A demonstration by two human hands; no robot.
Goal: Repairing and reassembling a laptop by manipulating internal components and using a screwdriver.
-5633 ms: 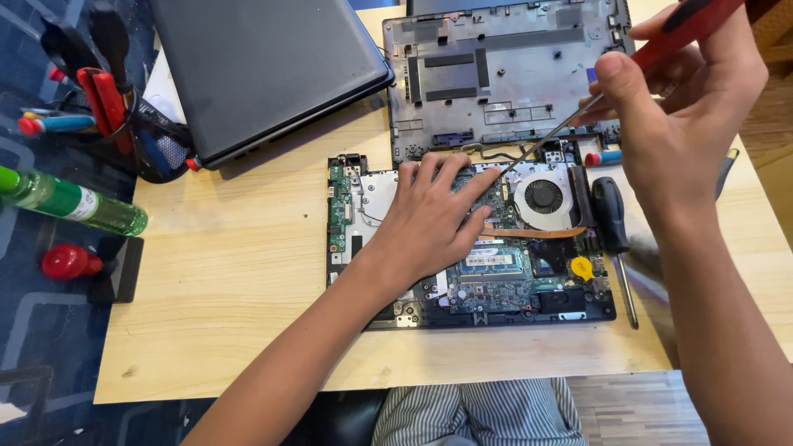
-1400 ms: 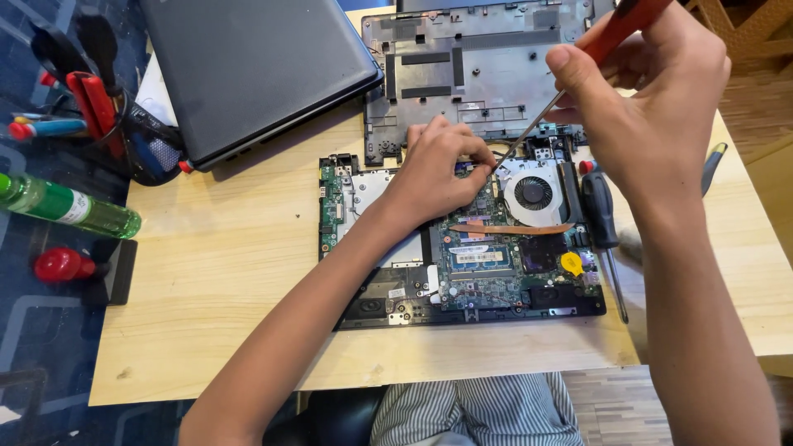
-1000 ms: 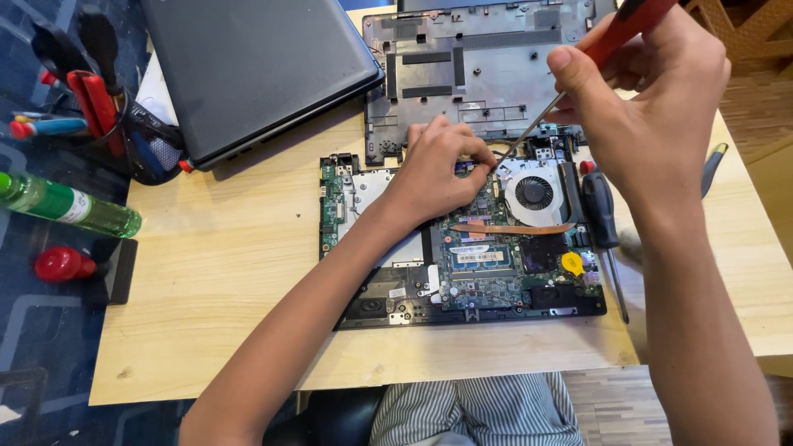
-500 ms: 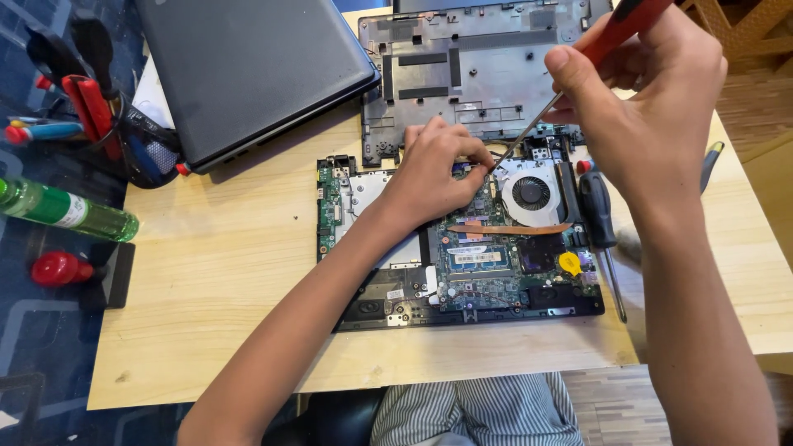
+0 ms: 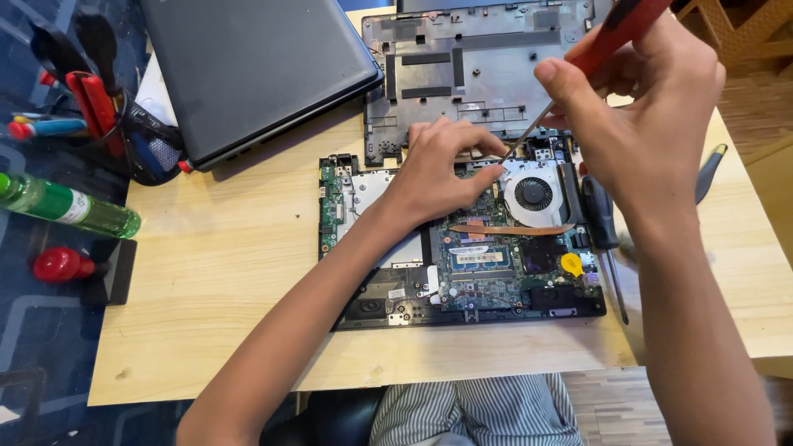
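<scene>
right hand (image 5: 644,124) grips a red-handled screwdriver (image 5: 615,29), tip beside the fan (image 5: 533,194). left hand (image 5: 442,169) lies flat, empty, on the opened laptop (image 5: 462,272) on the desk (image 5: 206,281). the exposed board looks fragile; hold it by the edges.

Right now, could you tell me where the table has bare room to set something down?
Bare wood lies left of the opened laptop base, below the closed laptop, and along the table front edge. Crowded: around the fan, both hands, spare screwdriver.

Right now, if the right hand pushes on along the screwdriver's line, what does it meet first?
Probably the left hand's fingertips, on the opened laptop beside the fan; depth is unclear.
</scene>
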